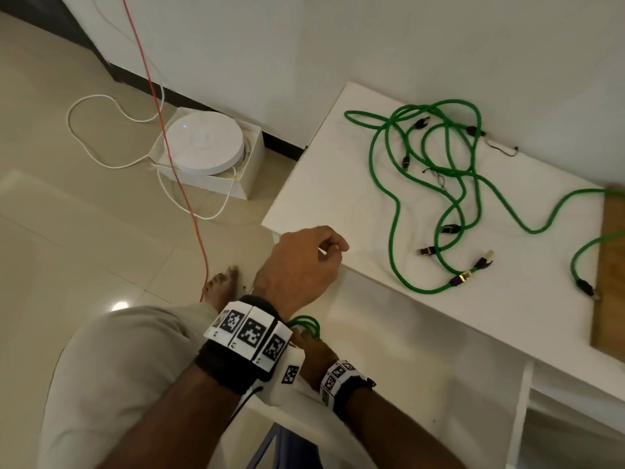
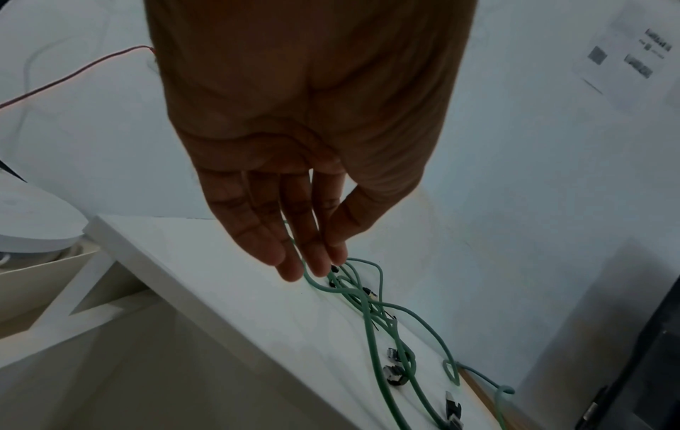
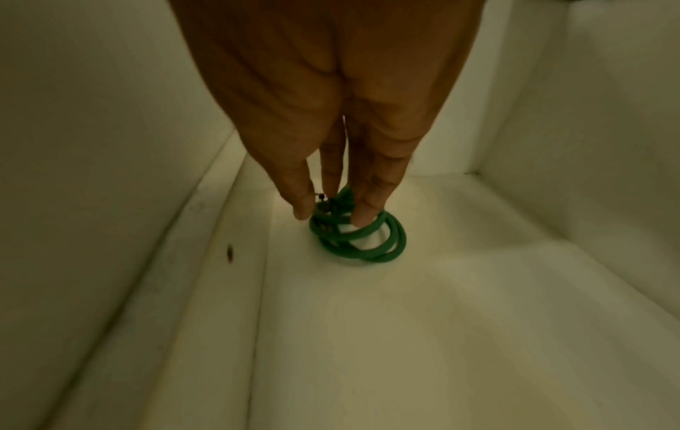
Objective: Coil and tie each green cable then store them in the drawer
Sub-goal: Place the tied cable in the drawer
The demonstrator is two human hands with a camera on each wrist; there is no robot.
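Down inside the white drawer (image 3: 478,276), the right hand (image 3: 331,116) pinched a coiled green cable (image 3: 362,240) between thumb and fingertips, the coil resting on the drawer floor. The left hand (image 1: 301,262) hung above the cabinet top's (image 1: 338,198) edge, fingers loosely relaxed, holding nothing. More loose green cables (image 1: 449,184) lay tangled on that top.

Black wristbands (image 1: 236,363) with checkered white tags
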